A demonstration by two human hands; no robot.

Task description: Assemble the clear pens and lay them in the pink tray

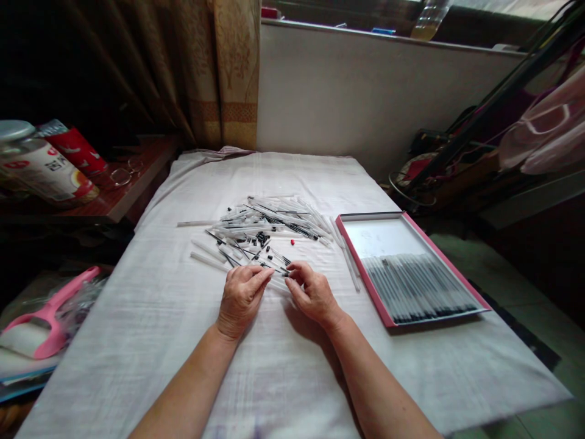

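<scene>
My left hand [243, 300] is closed in a pinch, thumb against forefinger, near the front of a loose pile of pen parts [274, 219]. My right hand [314, 294] faces it a short gap away, its thumb and fingers curled together. A thin dark pen refill [280, 272] appears to span the gap between the fingertips; its ends are hidden by the fingers. Clear pen barrels, dark refills and small black plugs [262, 238] lie mixed just beyond both hands. One small red piece [292, 242] lies among them.
A pink-edged box [372, 286] on the right holds a row of pens [420, 286] with black ends. Loose clear tubes [350, 262] lie beside it. A jar [46, 164] and glasses [125, 172] rest on the left-hand wooden surface, above a pink-handled roller [57, 305].
</scene>
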